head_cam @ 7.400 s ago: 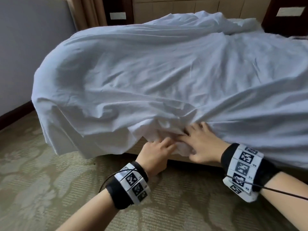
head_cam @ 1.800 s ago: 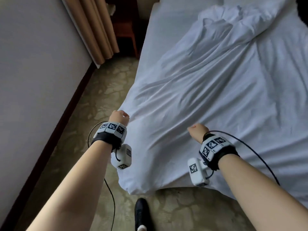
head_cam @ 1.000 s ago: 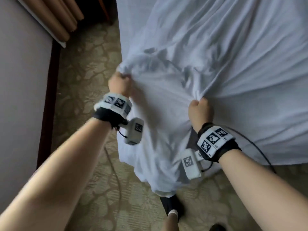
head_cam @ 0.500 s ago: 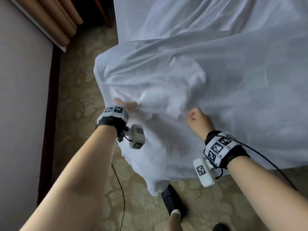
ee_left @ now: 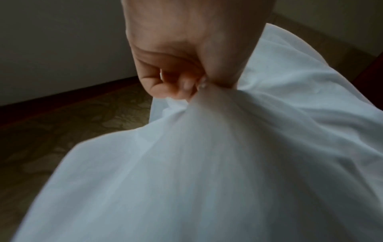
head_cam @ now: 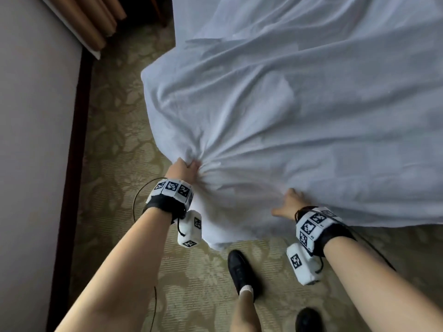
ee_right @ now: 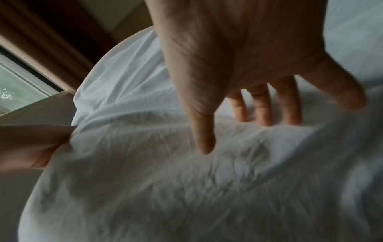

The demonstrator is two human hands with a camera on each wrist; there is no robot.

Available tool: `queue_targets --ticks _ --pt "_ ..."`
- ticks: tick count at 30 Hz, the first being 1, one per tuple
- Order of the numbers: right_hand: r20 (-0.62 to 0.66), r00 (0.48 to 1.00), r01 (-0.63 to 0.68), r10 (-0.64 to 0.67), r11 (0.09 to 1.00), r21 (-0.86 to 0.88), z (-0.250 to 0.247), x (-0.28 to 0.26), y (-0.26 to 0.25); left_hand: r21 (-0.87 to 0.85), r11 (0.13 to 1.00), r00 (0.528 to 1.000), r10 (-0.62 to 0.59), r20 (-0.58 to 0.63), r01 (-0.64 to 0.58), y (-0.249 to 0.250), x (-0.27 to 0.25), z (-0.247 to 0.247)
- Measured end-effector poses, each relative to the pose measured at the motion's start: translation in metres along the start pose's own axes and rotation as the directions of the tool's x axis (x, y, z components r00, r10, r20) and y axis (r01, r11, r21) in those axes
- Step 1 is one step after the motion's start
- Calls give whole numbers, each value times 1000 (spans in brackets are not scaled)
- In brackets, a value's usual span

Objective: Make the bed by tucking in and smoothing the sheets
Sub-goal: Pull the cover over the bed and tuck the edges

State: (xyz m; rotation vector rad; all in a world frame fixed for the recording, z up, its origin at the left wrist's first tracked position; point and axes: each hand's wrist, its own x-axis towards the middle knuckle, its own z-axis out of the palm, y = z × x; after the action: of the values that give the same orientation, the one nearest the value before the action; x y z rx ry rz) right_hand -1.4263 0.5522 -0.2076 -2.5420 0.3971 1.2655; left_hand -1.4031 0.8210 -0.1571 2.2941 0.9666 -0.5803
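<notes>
The left hand (head_cam: 183,168) squeezes a bunch of the white sheet (head_cam: 299,130) in a tight fist. The right hand (head_cam: 288,203) lies flat on it, fingers (ee_right: 263,104) straight and spread. Only the right wrist view shows a window (ee_right: 18,88). The sheet covers the bed corner, wrinkly, hanging toward the carpet (head_cam: 119,144).

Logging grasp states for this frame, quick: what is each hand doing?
Left hand: fist closed, gripping a bunch of the white sheet.
Right hand: open, fingers spread against the sheet, holding nothing.
</notes>
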Motion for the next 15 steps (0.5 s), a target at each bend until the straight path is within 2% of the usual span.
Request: queue_targets --ticks 2,4,5,7,9,12,15 --pt "81 995 -53 54 999 -5 15 -1 10 -180 984 999 -12 -39 5 -10 -14 6" --pt "187 982 -47 30 995 88 41 13 27 -382 924 998 -43 -39 25 -21 -38 20" --pt "218 976 -45 16 991 126 54 22 34 -417 908 997 -57 -45 33 -26 -47 28" --pt "235 972 -82 13 954 289 62 10 38 -340 938 996 -83 -36 66 -41 -67 51" --pt "270 962 -162 28 857 488 57 -14 30 -194 974 993 -116 2 114 -53 -81 70" --pt "360 933 -238 -28 702 672 64 -25 40 -80 971 961 -210 182 227 -64 -92 89" --pt "405 914 -342 31 597 726 75 -30 54 -8 975 922 -206 329 221 -62 -96 87"
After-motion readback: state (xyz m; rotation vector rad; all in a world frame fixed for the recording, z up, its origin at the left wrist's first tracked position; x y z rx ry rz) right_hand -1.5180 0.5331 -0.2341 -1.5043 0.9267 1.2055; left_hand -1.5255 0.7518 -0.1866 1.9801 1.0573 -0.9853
